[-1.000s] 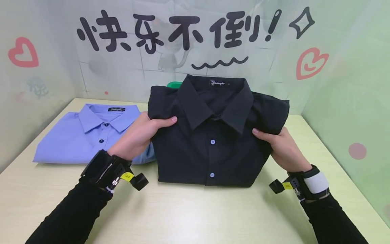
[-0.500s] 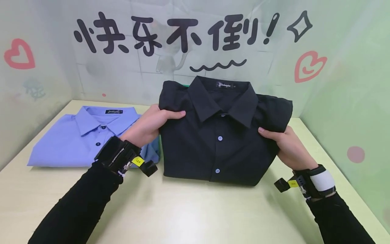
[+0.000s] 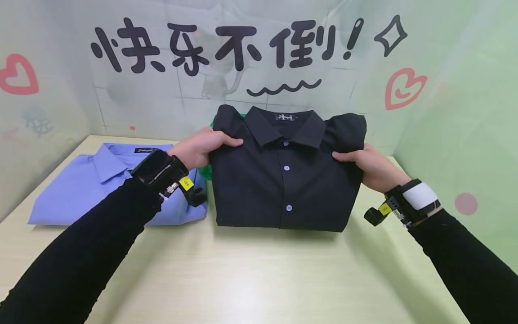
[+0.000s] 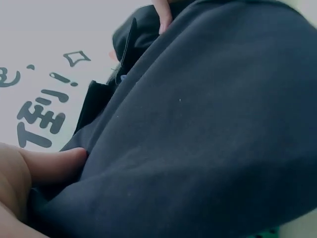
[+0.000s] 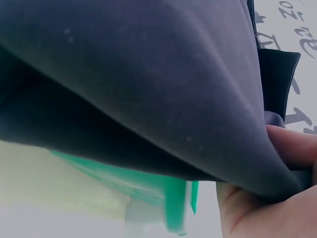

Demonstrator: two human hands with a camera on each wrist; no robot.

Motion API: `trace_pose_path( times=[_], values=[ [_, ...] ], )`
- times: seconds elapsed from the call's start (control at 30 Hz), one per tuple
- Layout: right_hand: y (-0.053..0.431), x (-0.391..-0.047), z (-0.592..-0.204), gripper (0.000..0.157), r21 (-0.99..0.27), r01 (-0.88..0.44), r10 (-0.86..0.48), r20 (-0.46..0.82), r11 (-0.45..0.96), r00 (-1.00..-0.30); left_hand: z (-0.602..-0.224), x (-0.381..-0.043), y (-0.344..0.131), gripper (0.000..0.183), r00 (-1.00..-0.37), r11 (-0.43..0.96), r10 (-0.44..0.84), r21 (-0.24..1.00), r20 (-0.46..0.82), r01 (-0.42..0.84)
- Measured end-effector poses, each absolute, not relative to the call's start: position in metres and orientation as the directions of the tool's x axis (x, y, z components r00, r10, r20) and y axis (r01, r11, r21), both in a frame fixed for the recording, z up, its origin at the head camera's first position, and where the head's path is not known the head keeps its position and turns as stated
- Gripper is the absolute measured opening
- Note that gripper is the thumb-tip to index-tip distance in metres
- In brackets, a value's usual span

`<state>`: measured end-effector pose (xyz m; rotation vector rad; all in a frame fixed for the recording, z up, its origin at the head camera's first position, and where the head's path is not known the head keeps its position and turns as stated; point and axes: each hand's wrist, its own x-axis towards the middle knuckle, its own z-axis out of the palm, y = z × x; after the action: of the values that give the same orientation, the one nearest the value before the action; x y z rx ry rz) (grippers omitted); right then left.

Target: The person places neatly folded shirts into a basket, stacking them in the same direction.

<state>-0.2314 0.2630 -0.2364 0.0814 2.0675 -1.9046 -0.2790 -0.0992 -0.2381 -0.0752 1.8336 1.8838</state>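
Both hands hold a folded black shirt (image 3: 259,184) by its two sides, collar up, over the middle of the table. My left hand (image 3: 200,145) grips the left edge below the shoulder, its thumb lying on the front. At the opposite edge my right hand (image 3: 370,164) pinches the cloth, thumb in front and fingers behind. Pale buttons run down the shirt's front, and a label shows inside the collar. Close up, the black cloth (image 4: 198,114) fills most of the left wrist view. From the right wrist, the shirt's underside (image 5: 99,134) shows a dark fold.
A folded blue shirt (image 3: 60,193) lies on the left of the table (image 3: 259,279), partly covered by my left forearm. Behind the black shirt is a green object (image 3: 205,172), mostly hidden; its green rim (image 5: 176,203) shows in the right wrist view. A printed curtain (image 3: 162,108) stands behind.
The black shirt has moved away from me toward the back, both hands going with it. It first shifted right, and its right side has since come up. The blue shirt stays on the table.
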Motion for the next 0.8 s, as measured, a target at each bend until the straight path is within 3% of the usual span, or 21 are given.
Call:
trace_pose_path(
  times=[0.33,0.47,0.67,0.8],
  values=[
    [0.256,-0.270,-0.222,0.036,-0.935,0.347,-0.178,-0.353,0.066,-0.918,-0.216,-0.306,-0.101,0.071,-0.847,0.048,0.292,0.891,-0.444,-0.450],
    [0.253,-0.282,-0.220,0.043,-0.910,0.415,-0.125,-0.415,0.026,-0.901,-0.211,-0.317,-0.098,0.074,-0.843,0.064,0.266,0.881,-0.467,-0.468],
    [0.249,-0.298,-0.215,0.060,-0.897,0.442,-0.061,-0.442,0.004,-0.895,-0.212,-0.333,-0.085,0.075,-0.872,0.126,0.129,0.880,-0.472,-0.458],
    [0.245,-0.306,-0.215,0.065,-0.903,0.424,-0.012,-0.426,0.065,-0.905,-0.222,-0.342,-0.074,0.073,-0.916,0.269,0.002,0.883,-0.400,-0.385]
  ],
)
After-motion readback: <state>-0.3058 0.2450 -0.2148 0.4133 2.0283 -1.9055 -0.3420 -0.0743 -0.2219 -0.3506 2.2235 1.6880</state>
